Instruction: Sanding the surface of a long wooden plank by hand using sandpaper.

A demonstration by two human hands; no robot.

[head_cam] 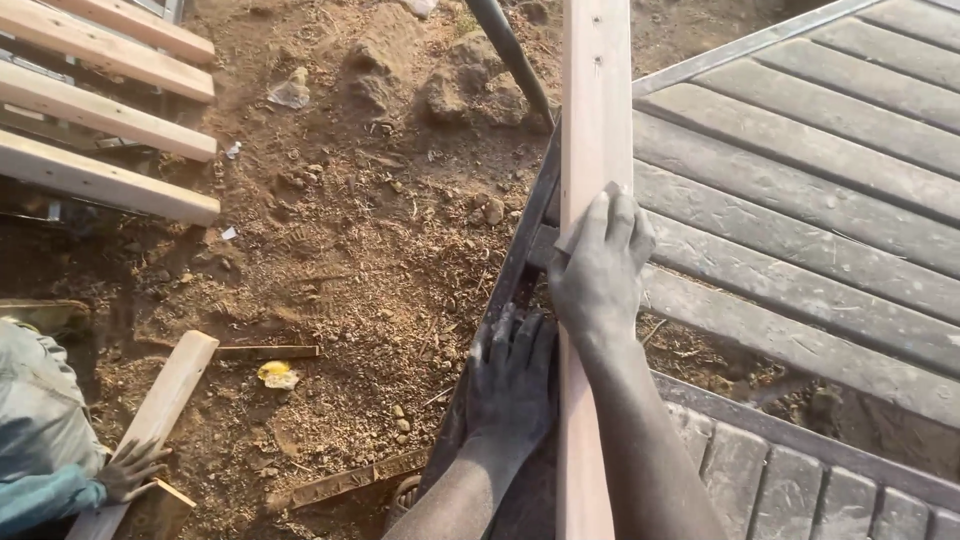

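A long pale wooden plank runs from the top of the view down past my arms. My right hand lies on the plank, fingers bent around a small pale piece of sandpaper pressed against the wood. My left hand grips the plank's left edge lower down, beside a dark metal frame bar. Both hands are dusty grey.
Grey weathered slats in a metal frame fill the right side. Bare dirt with sawdust and stones lies on the left. Pale slats sit at top left. Another person's hand rests on a plank at bottom left.
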